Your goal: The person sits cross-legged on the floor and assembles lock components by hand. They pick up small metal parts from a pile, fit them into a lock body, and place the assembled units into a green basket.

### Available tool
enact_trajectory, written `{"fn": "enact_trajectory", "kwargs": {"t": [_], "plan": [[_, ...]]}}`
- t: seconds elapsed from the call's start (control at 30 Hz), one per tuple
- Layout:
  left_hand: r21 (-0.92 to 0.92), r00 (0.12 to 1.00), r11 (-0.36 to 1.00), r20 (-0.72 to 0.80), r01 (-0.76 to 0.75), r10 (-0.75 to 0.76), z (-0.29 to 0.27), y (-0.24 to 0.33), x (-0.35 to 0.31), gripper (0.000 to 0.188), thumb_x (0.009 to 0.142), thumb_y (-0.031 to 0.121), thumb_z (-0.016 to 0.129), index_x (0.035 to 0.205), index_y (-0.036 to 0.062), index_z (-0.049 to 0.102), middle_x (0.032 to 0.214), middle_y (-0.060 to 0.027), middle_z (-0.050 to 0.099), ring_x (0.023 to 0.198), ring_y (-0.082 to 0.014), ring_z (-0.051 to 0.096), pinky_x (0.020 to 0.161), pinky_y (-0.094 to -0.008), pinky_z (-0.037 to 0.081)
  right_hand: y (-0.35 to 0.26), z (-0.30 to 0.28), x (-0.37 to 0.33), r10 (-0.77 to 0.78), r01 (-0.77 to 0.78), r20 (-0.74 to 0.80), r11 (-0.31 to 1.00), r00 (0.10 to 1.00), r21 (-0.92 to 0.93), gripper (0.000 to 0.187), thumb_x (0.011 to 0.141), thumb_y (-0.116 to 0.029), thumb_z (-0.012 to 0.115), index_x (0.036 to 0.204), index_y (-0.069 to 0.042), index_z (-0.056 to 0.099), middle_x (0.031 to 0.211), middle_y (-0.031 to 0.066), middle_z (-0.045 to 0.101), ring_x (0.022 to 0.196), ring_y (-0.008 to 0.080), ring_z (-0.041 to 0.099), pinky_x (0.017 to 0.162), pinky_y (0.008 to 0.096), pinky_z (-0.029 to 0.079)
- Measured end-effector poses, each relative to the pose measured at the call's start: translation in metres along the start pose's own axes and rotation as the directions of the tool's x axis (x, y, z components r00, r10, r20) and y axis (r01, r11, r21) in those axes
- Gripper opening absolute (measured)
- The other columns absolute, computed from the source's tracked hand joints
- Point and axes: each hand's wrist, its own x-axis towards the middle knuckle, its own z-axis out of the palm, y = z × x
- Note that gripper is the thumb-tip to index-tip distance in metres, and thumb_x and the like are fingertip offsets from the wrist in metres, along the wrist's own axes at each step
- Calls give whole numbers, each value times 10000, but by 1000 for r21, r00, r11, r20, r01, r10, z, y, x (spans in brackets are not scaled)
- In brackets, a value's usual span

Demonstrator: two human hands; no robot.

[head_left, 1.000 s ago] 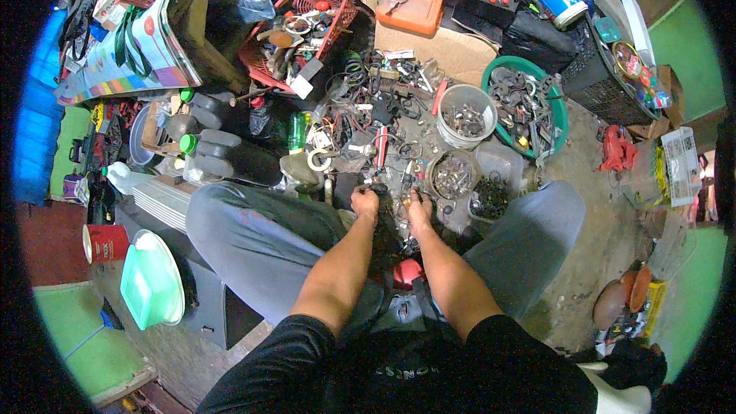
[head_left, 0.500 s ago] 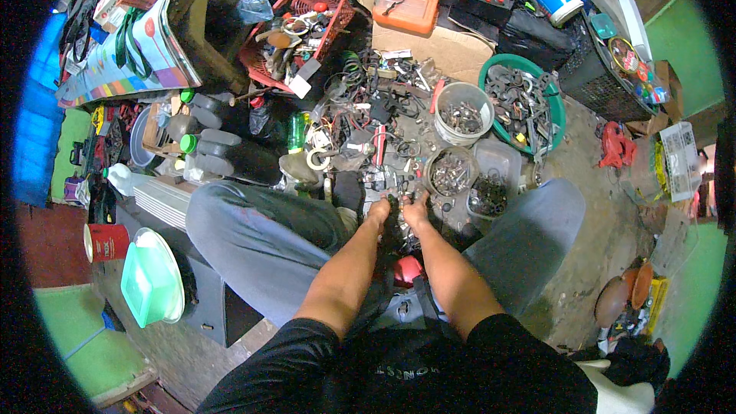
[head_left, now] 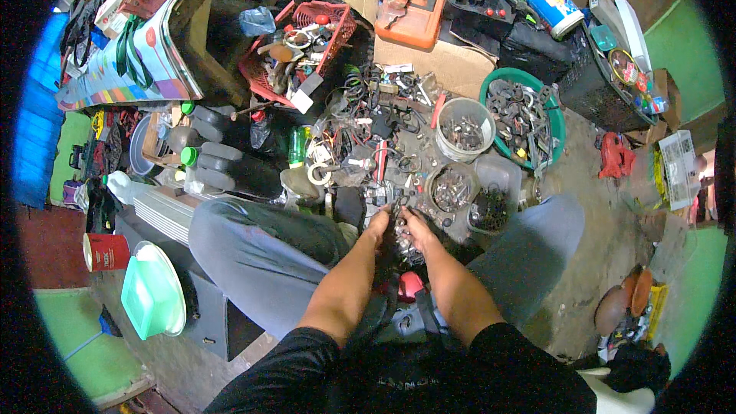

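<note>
My left hand (head_left: pixel 377 225) and my right hand (head_left: pixel 416 230) are close together in front of me, between my bent knees. The fingers of both are closed at a small dark piece between the fingertips, too small to name. Just below them lies a heap of shiny metal parts (head_left: pixel 409 251). Right of my right hand stands a round tub of small metal hardware (head_left: pixel 452 188), beside a clear square container (head_left: pixel 491 211) with dark small parts. Beyond my hands a red-and-grey tool-like piece (head_left: pixel 381 155) lies among scattered cables and scrap.
A white bucket (head_left: pixel 465 129) and a green basin (head_left: pixel 558 130) of metal parts stand at the right. Farther off are a red basket (head_left: pixel 264 80) and an orange case (head_left: pixel 410 15). Dark bottles (head_left: pixel 222 169) stand left; a mint-green container (head_left: pixel 146 295) sits on a dark box.
Both hands have shifted slightly toward me and stay close together. The heap of metal parts below them shows more clearly. The whole view has tilted a little.
</note>
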Motion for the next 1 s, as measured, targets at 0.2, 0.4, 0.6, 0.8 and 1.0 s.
{"fn": "enact_trajectory", "kwargs": {"t": [0.2,0.4,0.6,0.8,1.0], "plan": [[178,994,984,-104,5,14,4,7,-2,539,987,464,371,1137,4,608,1078,-117,628,900,-217,576,802,-364,451,6,-4,14,-62,62,-20,998,998,5,618,908,-455,581,1381,-100,399,1330,102,501,1138,291,511,847,438,456],[324,991,946,-128,7,37,5,17,-6,605,945,459,442,1238,-60,549,1258,-172,573,1126,-256,540,925,-371,401,12,0,31,-130,111,-48,950,990,-291,837,857,-465,648,1466,-52,251,1435,194,384,1247,345,452,963,424,431],[407,868,909,-415,-91,273,36,49,-37,696,878,529,514,1114,-121,593,1115,-270,623,1036,-354,610,883,-400,448,-7,18,31,-290,254,-216,950,932,-181,823,814,-445,698,1392,-1,316,1356,214,434,1223,318,449,964,410,403],[344,644,848,-553,-402,529,44,81,-27,517,910,422,523,955,-71,671,897,-273,671,878,-398,647,815,-442,460,-64,43,37,-631,572,-231,772,740,-277,573,816,-304,735,1191,42,474,1087,176,604,1003,242,572,844,355,460],[454,544,765,-537,-457,644,37,111,-7,391,940,323,505,1019,-24,666,898,-244,676,856,-378,647,788,-427,467,-122,54,39,-781,614,-392,624,486,-482,659,706,-306,818,1148,46,479,1080,215,613,1002,330,599,883,416,453]]}}
